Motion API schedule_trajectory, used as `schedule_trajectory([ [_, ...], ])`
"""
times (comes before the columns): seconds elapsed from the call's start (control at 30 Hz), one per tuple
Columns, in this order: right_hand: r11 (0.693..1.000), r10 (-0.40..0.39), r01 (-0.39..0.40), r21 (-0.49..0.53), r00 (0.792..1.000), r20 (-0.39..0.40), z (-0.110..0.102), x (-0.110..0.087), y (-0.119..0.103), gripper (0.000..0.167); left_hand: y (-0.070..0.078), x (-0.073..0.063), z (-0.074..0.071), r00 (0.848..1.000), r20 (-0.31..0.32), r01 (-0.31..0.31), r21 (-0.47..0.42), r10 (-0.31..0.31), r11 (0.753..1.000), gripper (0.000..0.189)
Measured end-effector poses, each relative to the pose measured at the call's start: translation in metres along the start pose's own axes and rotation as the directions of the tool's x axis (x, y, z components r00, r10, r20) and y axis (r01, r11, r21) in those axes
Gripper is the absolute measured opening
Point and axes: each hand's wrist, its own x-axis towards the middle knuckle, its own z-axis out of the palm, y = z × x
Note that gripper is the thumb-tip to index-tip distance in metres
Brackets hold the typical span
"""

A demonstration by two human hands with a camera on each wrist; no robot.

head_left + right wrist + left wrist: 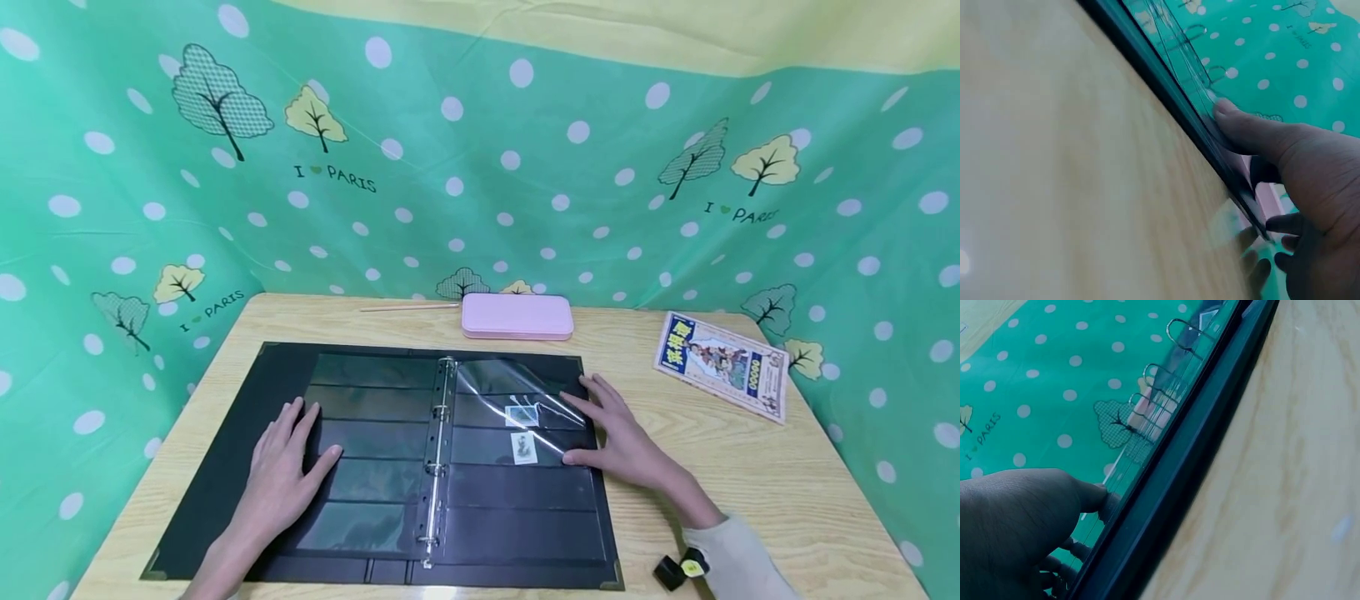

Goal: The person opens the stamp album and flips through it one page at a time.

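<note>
A black stamp album (202, 467) lies spread on the table, with metal rings (437, 412) along its middle. My left hand (281, 471) rests on the left page (375, 479), fingers spread. At the right edge of the album is my right hand (626, 437), its thumb and index finger spread apart on the right page (525, 529). Its other fingers reach past that edge. Two stamps, a bluish one (522, 416) and a grey portrait one (524, 447), show in the right page's strips. Glare crosses that page's upper part, which looks bent.
A pink case (517, 317) stands at the table's back, with a thin stick (408, 307) beside it. A printed booklet (722, 367) lies at the right. Near my right sleeve is a small black object (669, 573). A green dotted cloth (480, 167) hangs behind.
</note>
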Motion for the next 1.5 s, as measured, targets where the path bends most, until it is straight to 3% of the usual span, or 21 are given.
schedule_trajectory([
  [0.2, 1.000, -0.014, 0.015, 0.011, 0.998, -0.066, 0.003, -0.004, -0.007, 0.093, -0.001, -0.001, 0.000, 1.000, -0.009, -0.009, 0.004, 0.009, 1.000, 0.083],
  [0.37, 0.996, 0.059, -0.058, 0.069, 0.998, -0.020, 0.002, -0.004, -0.014, 0.102, -0.001, -0.001, 0.000, 1.000, -0.017, -0.016, 0.001, 0.016, 1.000, 0.082],
  [0.53, 0.983, 0.069, -0.069, 0.168, 0.998, 0.002, 0.002, -0.009, -0.015, 0.102, -0.001, -0.002, 0.001, 1.000, -0.011, -0.010, -0.002, 0.010, 1.000, 0.082],
  [0.8, 0.942, 0.029, -0.007, 0.337, 0.998, -0.060, 0.003, -0.030, -0.016, 0.093, 0.000, -0.001, 0.001, 1.000, -0.003, -0.007, -0.005, 0.007, 1.000, 0.083],
  [1.1, 0.923, 0.010, 0.022, 0.383, 0.996, -0.083, 0.004, -0.050, -0.029, 0.077, 0.001, -0.001, -0.002, 1.000, 0.001, 0.002, -0.005, -0.002, 1.000, 0.083],
  [1.33, 0.859, -0.043, 0.094, 0.504, 0.993, -0.112, 0.004, -0.065, -0.046, 0.073, 0.000, 0.000, 0.000, 1.000, -0.009, -0.016, 0.001, 0.016, 1.000, 0.082],
  [1.5, 0.829, -0.112, 0.177, 0.531, 0.982, -0.152, 0.007, -0.072, -0.059, 0.072, 0.000, 0.001, 0.000, 1.000, -0.013, -0.010, 0.003, 0.010, 1.000, 0.082],
])
